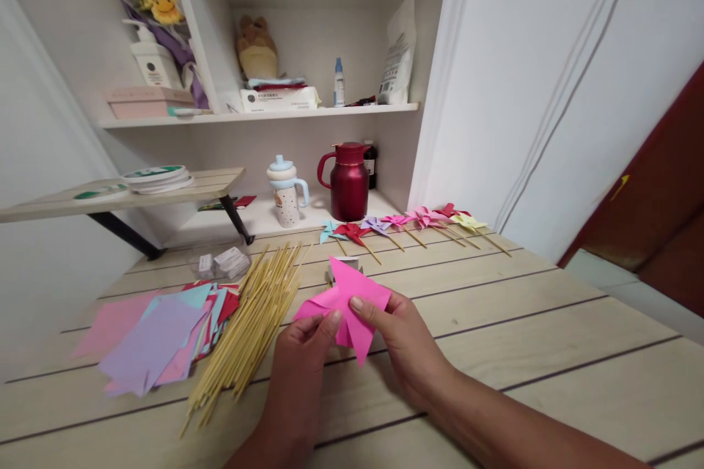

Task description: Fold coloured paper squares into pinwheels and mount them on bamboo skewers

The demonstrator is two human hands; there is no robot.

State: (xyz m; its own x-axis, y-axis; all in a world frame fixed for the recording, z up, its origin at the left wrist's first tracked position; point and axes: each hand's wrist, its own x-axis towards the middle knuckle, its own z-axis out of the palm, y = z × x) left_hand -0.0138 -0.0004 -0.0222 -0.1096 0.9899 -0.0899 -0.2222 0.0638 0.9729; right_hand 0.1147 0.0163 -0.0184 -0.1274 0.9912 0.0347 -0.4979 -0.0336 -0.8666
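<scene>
Between my two hands is a bright pink paper pinwheel (352, 293), its pointed blades folded toward the middle, held above the table. My left hand (308, 341) pinches its lower left side, thumb on top. On the right edge, my right hand (404, 333) grips it with the thumb pressed near the centre. Partly hidden behind the paper is a small box (352, 263). Left of my hands lies a heap of thin wooden sticks (247, 322). Farther left, cut paper sheets (151, 337) in purple, pink, blue and red are piled loosely.
Several finished pinwheels on sticks (379, 226) lie in a row along the table's back. Behind them stand a red thermos jug (350, 183) and a light blue-topped cup (286, 194). A clear container (223, 262) sits near a small raised shelf (214, 183).
</scene>
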